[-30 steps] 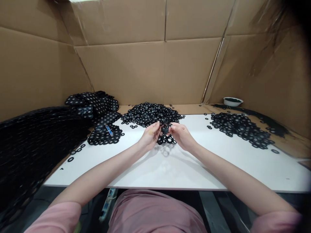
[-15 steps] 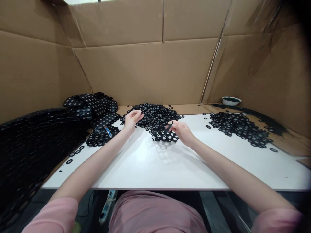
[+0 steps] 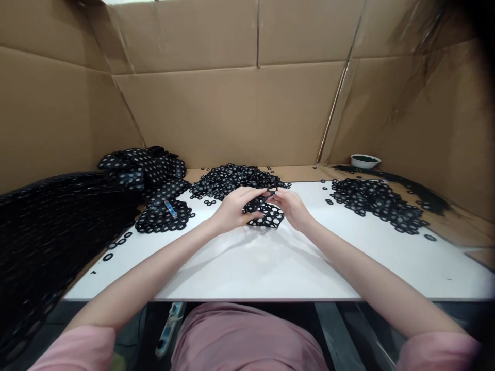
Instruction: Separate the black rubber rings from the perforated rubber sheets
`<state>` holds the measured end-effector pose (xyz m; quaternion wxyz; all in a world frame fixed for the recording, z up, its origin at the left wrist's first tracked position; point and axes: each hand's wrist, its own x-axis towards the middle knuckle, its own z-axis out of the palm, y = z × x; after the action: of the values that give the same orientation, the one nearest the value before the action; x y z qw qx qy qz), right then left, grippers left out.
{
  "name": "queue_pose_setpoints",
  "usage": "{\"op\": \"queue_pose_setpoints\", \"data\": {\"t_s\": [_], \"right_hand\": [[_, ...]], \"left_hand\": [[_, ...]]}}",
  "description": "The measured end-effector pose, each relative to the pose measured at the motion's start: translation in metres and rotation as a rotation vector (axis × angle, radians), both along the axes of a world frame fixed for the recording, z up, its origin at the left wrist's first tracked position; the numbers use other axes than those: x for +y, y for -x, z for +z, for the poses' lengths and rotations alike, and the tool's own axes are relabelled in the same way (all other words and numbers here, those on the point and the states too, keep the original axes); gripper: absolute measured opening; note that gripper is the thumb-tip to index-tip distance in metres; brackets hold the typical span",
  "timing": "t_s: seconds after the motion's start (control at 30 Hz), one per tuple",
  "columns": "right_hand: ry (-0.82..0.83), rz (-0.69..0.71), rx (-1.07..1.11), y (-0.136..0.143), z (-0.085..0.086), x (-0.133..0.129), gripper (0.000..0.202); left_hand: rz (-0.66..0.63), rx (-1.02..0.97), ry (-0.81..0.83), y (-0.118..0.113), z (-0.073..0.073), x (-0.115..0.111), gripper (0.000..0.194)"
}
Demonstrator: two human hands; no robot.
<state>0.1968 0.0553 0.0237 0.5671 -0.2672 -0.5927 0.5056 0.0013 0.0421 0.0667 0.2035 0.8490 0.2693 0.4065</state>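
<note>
My left hand (image 3: 236,208) reaches in from the left, thumb and fingers curled around the upper left part of a black mesh piece with round holes (image 3: 266,216). The upper edge of that piece is pinched in my right hand (image 3: 291,206), just to the right. Both hands nearly touch at the fingertips. Beneath them the mesh piece hangs or rests over the white tabletop (image 3: 247,273). Behind my hands lies a heap of small black rings (image 3: 232,178).
At the left are a large black strand pile (image 3: 58,226), folded dotted mesh (image 3: 149,167) and a blue-and-white strip (image 3: 170,208). More black rings (image 3: 375,201) lie at the right, below a white bowl (image 3: 364,162). Cardboard walls (image 3: 193,113) enclose the table.
My left hand has moved right and down from the ring heap to the mesh piece beside my right hand. My right hand has hardly moved and still holds the mesh.
</note>
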Motion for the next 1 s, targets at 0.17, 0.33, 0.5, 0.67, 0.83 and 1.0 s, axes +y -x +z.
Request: {"op": "queue_pose_setpoints", "data": {"t_s": [0.17,0.33,0.5,0.67,0.83,1.0], "right_hand": [[-0.201,-0.253,-0.184,-0.004,0.002,-0.001,0.03],[-0.212,-0.146,-0.459,0.003,-0.012,0.004,0.055],[-0.146,0.024,-0.469,0.02,-0.011,0.011,0.032],[-0.098,0.178,-0.429,0.034,0.011,0.017,0.034],[-0.077,0.234,-0.44,0.058,0.01,0.028,0.039],[-0.4,0.064,-0.629,0.102,0.025,0.034,0.035]], "left_hand": [[0.176,-0.319,0.11,0.004,0.03,0.019,0.023],[0.113,-0.434,0.189,0.013,0.081,0.018,0.025],[0.195,-0.466,0.205,0.038,0.121,0.003,0.019],[0.36,-0.472,0.23,0.085,0.14,0.0,0.016],[0.451,-0.417,0.355,0.135,0.144,-0.012,0.015],[0.607,-0.172,0.408,0.203,0.165,-0.051,0.027]]}}
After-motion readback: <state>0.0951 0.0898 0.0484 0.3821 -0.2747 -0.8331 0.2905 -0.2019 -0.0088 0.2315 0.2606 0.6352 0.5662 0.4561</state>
